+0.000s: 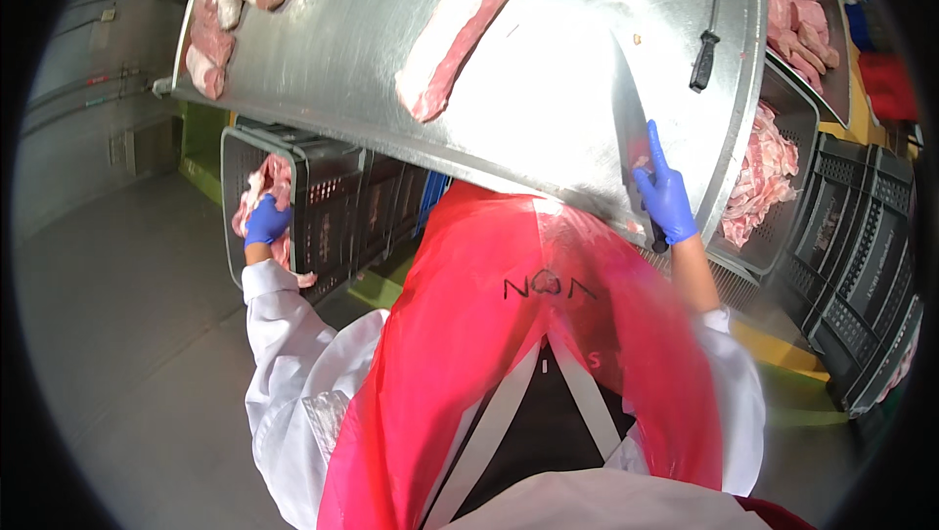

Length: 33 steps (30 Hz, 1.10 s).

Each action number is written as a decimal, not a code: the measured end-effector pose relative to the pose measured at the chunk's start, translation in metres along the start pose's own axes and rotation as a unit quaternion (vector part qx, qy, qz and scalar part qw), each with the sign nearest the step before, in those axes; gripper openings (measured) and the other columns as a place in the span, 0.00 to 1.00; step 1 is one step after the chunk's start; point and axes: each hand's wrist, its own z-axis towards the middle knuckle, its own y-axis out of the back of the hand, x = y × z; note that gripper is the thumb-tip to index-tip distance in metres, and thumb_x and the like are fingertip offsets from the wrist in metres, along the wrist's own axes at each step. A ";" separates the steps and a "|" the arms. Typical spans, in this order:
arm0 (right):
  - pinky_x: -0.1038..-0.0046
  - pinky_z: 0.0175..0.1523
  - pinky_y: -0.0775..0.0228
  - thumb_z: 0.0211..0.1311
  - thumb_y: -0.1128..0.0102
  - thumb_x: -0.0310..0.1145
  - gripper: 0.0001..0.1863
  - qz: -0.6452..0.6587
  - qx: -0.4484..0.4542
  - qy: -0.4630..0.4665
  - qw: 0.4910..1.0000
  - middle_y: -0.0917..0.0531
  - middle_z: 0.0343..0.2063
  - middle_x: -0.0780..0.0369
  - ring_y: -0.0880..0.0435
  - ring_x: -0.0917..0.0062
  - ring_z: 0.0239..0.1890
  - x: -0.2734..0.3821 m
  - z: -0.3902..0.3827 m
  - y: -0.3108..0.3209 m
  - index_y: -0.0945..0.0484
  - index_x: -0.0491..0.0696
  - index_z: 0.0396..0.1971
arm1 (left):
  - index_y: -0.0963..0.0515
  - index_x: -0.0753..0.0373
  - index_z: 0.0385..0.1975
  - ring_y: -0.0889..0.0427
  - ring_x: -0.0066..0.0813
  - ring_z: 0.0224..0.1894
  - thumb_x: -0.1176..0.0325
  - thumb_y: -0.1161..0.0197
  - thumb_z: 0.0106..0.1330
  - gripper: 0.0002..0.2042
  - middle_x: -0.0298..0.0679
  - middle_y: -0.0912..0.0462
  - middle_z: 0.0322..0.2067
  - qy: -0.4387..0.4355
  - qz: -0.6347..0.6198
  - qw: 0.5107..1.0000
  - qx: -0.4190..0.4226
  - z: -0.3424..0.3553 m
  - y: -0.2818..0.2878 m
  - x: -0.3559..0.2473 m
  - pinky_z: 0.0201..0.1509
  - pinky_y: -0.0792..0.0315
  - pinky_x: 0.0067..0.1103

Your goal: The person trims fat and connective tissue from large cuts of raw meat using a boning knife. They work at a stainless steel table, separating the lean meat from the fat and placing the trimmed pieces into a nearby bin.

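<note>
My left hand (266, 220), in a blue glove, reaches into a grey plastic crate (233, 154) at the left and has its fingers closed on a strip of pale pink meat (279, 176). On the metal table (323, 70), my right hand (667, 199), also gloved in blue, holds a long butcher's knife (631, 124). Its blade points away from me, with the index finger stretched along it and the dark handle end showing below the palm. A long loin of meat (465, 36) lies on the table between the hands, touched by neither.
A sharpening steel (704, 61) with a black handle lies at the table's right side. Meat pieces (220, 31) rest at the far left. Beyond the right edge stand a crate of meat trimmings (758, 178), a tray of meat chunks (797, 22) and stacked black crates (851, 246).
</note>
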 end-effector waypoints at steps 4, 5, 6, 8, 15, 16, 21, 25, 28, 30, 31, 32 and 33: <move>0.72 0.42 0.25 0.65 0.45 0.25 0.43 -0.005 -0.009 -0.023 1.000 0.17 0.27 0.59 0.17 0.73 0.28 -0.001 -0.004 0.009 0.54 0.56 0.78 | 0.23 0.68 0.52 0.19 0.55 0.52 0.50 0.38 0.64 0.26 0.56 0.18 0.49 -0.182 0.040 0.979 -0.081 0.122 0.028 -0.187 0.58 0.27 0.42; 0.72 0.42 0.25 0.66 0.45 0.25 0.43 -0.005 -0.015 -0.016 1.000 0.17 0.27 0.59 0.17 0.73 0.29 -0.002 -0.005 0.010 0.54 0.56 0.78 | 0.23 0.67 0.54 0.20 0.53 0.55 0.49 0.39 0.66 0.27 0.56 0.19 0.52 -0.185 -0.046 0.975 -0.113 0.159 0.023 -0.244 0.61 0.28 0.40; 0.72 0.42 0.25 0.66 0.45 0.25 0.43 -0.005 -0.021 -0.007 1.000 0.17 0.28 0.58 0.16 0.72 0.29 -0.004 -0.004 0.011 0.54 0.56 0.78 | 0.24 0.67 0.56 0.22 0.52 0.58 0.48 0.38 0.65 0.29 0.55 0.20 0.55 -0.186 -0.166 0.964 -0.095 0.192 0.023 -0.299 0.64 0.30 0.39; 0.71 0.43 0.25 0.66 0.45 0.25 0.43 -0.012 -0.038 -0.006 0.999 0.17 0.28 0.57 0.16 0.72 0.30 -0.002 -0.011 0.015 0.54 0.57 0.78 | 0.22 0.62 0.53 0.21 0.51 0.56 0.46 0.37 0.63 0.27 0.54 0.19 0.51 -0.237 -0.227 0.936 -0.124 0.260 -0.002 -0.382 0.63 0.28 0.38; 0.75 0.35 0.30 0.65 0.46 0.24 0.43 -0.042 -0.160 -0.122 0.979 0.25 0.23 0.62 0.27 0.81 0.25 -0.001 -0.097 0.020 0.54 0.58 0.78 | 0.17 0.55 0.49 0.18 0.47 0.53 0.46 0.35 0.58 0.24 0.53 0.17 0.48 -0.132 -0.259 0.956 -0.034 0.405 -0.001 -0.575 0.59 0.25 0.35; 0.75 0.34 0.29 0.65 0.46 0.24 0.43 -0.042 -0.187 -0.132 0.972 0.25 0.22 0.62 0.27 0.80 0.24 -0.011 -0.119 0.016 0.54 0.58 0.78 | 0.15 0.55 0.48 0.17 0.48 0.52 0.47 0.35 0.58 0.23 0.53 0.16 0.48 -0.135 -0.251 0.958 -0.008 0.414 0.000 -0.586 0.58 0.24 0.35; 0.74 0.27 0.29 0.66 0.46 0.24 0.43 0.046 -0.245 -0.237 0.939 0.24 0.19 0.63 0.27 0.80 0.19 -0.033 -0.185 -0.010 0.54 0.60 0.78 | 0.14 0.60 0.44 0.16 0.53 0.49 0.50 0.39 0.59 0.22 0.57 0.15 0.44 -0.102 -0.287 0.952 0.028 0.421 -0.022 -0.600 0.57 0.24 0.35; 0.74 0.24 0.30 0.66 0.46 0.25 0.44 0.073 -0.269 -0.226 0.933 0.24 0.18 0.63 0.28 0.80 0.16 -0.065 -0.182 -0.027 0.54 0.61 0.78 | 0.16 0.64 0.32 0.16 0.57 0.44 0.53 0.41 0.59 0.18 0.58 0.15 0.37 -0.192 -0.368 0.910 -0.021 0.346 -0.056 -0.611 0.50 0.23 0.40; 0.71 0.25 0.29 0.66 0.46 0.27 0.44 0.059 -0.216 -0.226 0.948 0.23 0.18 0.60 0.24 0.76 0.17 -0.050 -0.139 -0.012 0.57 0.61 0.78 | 0.18 0.64 0.28 0.15 0.52 0.33 0.59 0.36 0.56 0.13 0.54 0.15 0.29 -0.250 -0.443 0.859 0.046 0.265 -0.044 -0.617 0.41 0.23 0.36; 0.70 0.26 0.28 0.67 0.45 0.30 0.44 -0.024 -0.229 -0.111 0.967 0.23 0.17 0.58 0.22 0.74 0.18 -0.072 -0.099 -0.009 0.58 0.60 0.78 | 0.18 0.65 0.28 0.16 0.49 0.31 0.61 0.35 0.56 0.12 0.53 0.15 0.27 -0.256 -0.462 0.843 0.101 0.230 -0.023 -0.611 0.39 0.23 0.34; 0.70 0.27 0.28 0.67 0.44 0.31 0.44 -0.028 -0.245 -0.066 0.967 0.22 0.18 0.57 0.21 0.74 0.19 -0.070 -0.072 -0.005 0.58 0.60 0.78 | 0.18 0.65 0.28 0.16 0.48 0.30 0.62 0.35 0.55 0.11 0.53 0.16 0.26 -0.253 -0.472 0.835 0.125 0.220 -0.016 -0.606 0.38 0.23 0.33; 0.70 0.28 0.27 0.67 0.44 0.33 0.44 -0.030 -0.260 -0.019 0.965 0.22 0.18 0.57 0.20 0.74 0.19 -0.057 -0.041 -0.004 0.57 0.60 0.78 | 0.18 0.65 0.28 0.16 0.48 0.30 0.62 0.35 0.56 0.11 0.53 0.16 0.26 -0.266 -0.461 0.837 0.129 0.214 -0.013 -0.598 0.38 0.23 0.33; 0.70 0.29 0.26 0.67 0.43 0.34 0.44 0.059 -0.212 -0.035 0.975 0.20 0.21 0.57 0.20 0.74 0.20 -0.038 -0.015 0.001 0.57 0.61 0.78 | 0.18 0.65 0.28 0.16 0.49 0.30 0.61 0.36 0.56 0.12 0.53 0.16 0.26 -0.275 -0.451 0.839 0.133 0.209 -0.012 -0.586 0.38 0.23 0.33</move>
